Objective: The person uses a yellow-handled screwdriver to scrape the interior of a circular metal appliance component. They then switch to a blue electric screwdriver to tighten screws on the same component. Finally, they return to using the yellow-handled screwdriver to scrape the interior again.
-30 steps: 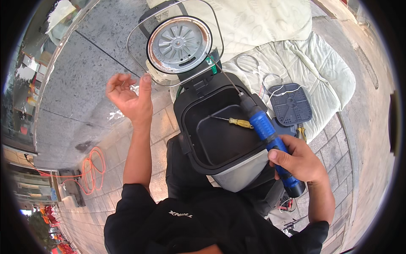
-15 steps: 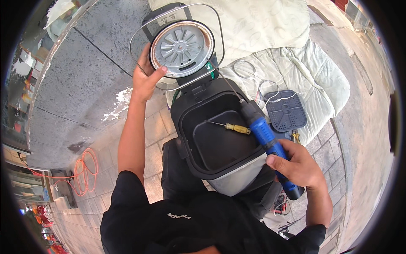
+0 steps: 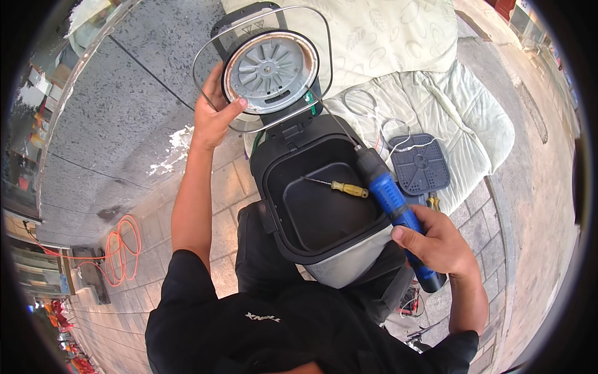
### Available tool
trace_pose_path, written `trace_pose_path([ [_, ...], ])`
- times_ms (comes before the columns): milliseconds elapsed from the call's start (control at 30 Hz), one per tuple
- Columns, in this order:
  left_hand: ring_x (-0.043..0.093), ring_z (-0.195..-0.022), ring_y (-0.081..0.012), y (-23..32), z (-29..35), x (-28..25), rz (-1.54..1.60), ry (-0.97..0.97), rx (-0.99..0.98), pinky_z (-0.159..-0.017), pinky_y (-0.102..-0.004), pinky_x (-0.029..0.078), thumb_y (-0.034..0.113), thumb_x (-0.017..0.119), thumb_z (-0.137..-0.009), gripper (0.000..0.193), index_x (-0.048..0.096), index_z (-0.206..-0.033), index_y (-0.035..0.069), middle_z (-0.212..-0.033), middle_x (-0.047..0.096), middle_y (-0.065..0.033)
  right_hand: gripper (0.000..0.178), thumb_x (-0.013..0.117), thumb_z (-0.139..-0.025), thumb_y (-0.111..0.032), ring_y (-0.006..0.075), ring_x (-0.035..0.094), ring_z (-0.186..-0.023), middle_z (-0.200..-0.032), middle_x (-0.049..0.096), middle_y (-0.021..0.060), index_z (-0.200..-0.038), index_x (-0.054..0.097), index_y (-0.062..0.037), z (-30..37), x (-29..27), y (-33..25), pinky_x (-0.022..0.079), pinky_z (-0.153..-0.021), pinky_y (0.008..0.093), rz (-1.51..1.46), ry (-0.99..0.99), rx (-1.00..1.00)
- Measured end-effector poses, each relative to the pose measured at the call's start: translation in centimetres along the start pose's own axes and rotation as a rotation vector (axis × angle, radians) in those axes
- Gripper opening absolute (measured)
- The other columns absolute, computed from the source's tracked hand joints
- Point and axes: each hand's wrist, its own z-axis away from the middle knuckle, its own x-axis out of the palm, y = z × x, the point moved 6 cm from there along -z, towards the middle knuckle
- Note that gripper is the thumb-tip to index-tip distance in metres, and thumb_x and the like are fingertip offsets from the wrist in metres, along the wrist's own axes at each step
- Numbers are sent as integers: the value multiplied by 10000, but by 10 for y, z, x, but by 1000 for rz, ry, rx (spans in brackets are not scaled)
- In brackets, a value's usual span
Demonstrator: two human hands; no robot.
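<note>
An air fryer body (image 3: 268, 215) with a dark square cavity is between my legs, its lid (image 3: 258, 70) tipped up at the far side. The lid's underside has a round metal plate with radial slots and a brownish rim. My left hand (image 3: 217, 118) grips the lid's left edge, thumb on the rim. My right hand (image 3: 439, 243) is closed around a blue electric screwdriver (image 3: 398, 206). Its long thin bit slants up to the plate's lower right rim; whether the tip touches a screw cannot be made out. A yellow-handled screwdriver (image 3: 350, 189) lies in the cavity.
A loose wire frame (image 3: 330, 53) loops around the lid. On a pale quilted pad (image 3: 479, 118) lie a dark perforated tray (image 3: 420, 174) and white cables. Another yellow handle (image 3: 433, 201) shows beside the tray. An orange hose (image 3: 121, 249) coils on the paving at left.
My hands, the lid and the electric screwdriver hold nearly the same places. The view has shifted slightly.
</note>
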Motion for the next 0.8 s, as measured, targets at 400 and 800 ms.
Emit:
trace_pose_path([
  [400,449,-1488,-278,1,-2,0,-27,-18,31,-1243,-422,350,-11,779,-882,919,258,-1636,-85,-1615,452,-198,632,878,-871,-414,178,647,-733,-810,662,99,-1283,651,7,20,0,10,540,-710,352,301,110,-13],
  [800,631,-892,-100,31,85,11,-232,425,131,-781,-272,525,115,812,-951,386,623,-1257,-24,-1030,678,-41,706,912,-866,-279,72,600,-748,-868,659,20,-1375,573,75,46,6,87,504,-686,246,-283,122,-124],
])
